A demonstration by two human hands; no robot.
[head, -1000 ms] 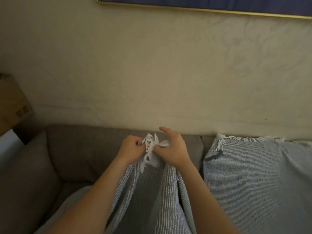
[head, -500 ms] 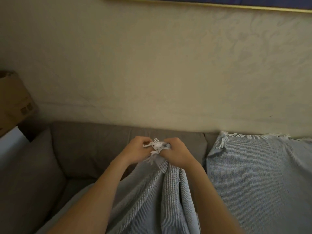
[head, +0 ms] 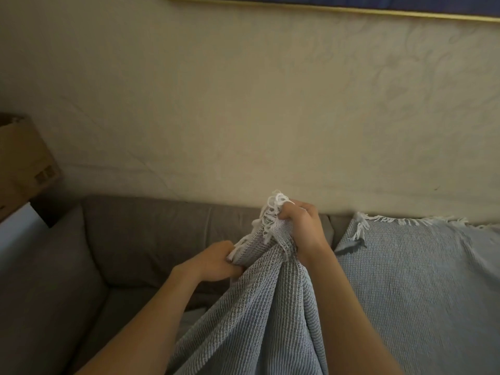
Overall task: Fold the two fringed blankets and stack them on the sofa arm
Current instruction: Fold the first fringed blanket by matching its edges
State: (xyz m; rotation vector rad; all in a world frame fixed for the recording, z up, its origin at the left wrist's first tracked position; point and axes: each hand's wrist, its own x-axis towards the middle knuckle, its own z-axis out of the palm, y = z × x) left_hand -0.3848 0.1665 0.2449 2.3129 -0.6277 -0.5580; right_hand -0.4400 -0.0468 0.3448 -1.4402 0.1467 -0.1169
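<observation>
Knuckle to knuckle at the fringe half a second ago; now parted. Up level with the sofa (head: pixel 151 234) back: the right hand (head: pixel 303 228), clenched round the bunched white fringe (head: pixel 273 204) of the held blanket (head: pixel 270 307). Lower, nearer the sofa seat: the left hand (head: pixel 213 262), pinching the same fringed edge. Probably corners matched and the edge now being run out for a first fold; no fold finished, no stack begun. Held blanket hanging in front of the sofa seat. Counted: two hands, two blankets, with the second blanket (head: pixel 419 280) draped over the sofa back to the right; one sofa; one cardboard box (head: pixel 24 161) left of the sofa.
</observation>
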